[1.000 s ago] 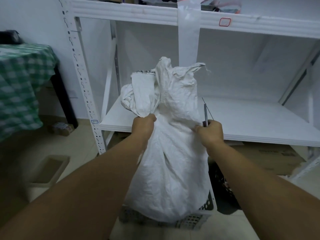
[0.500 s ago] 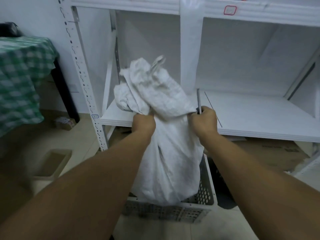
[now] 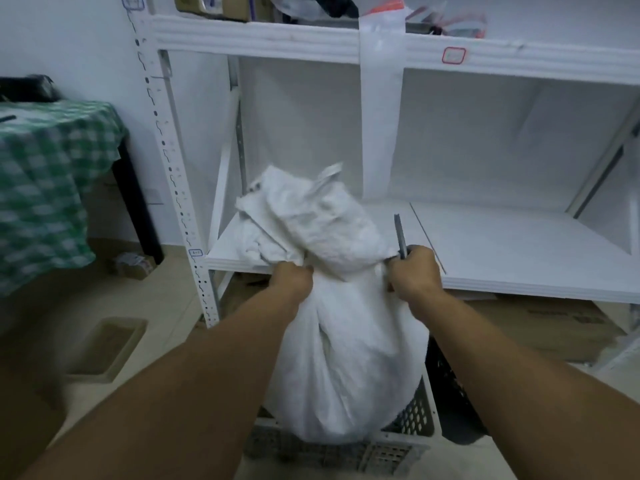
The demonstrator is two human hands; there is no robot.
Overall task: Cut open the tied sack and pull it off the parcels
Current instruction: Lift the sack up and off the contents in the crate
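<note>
A white woven sack [image 3: 349,358] hangs full and bulging over a pale slotted crate [image 3: 408,445] on the floor. Its loose top [image 3: 304,216] flops up and to the left above the neck. My left hand [image 3: 292,280] clutches the neck on the left side. My right hand [image 3: 414,271] grips the neck on the right and also holds a thin grey blade [image 3: 400,235] that points upward. The parcels inside are hidden by the sack.
A white metal shelving unit [image 3: 502,254] stands right behind the sack, its upright post [image 3: 169,174] to the left. A table with a green checked cloth [image 3: 45,188] is at far left. A shallow tray [image 3: 107,348] lies on the floor; flat cardboard [image 3: 554,323] sits under the shelf.
The sack's top has folded over to the left and its neck bunched tighter between my hands. The view tilted up, showing the upper shelf. Both hands kept their grip.
</note>
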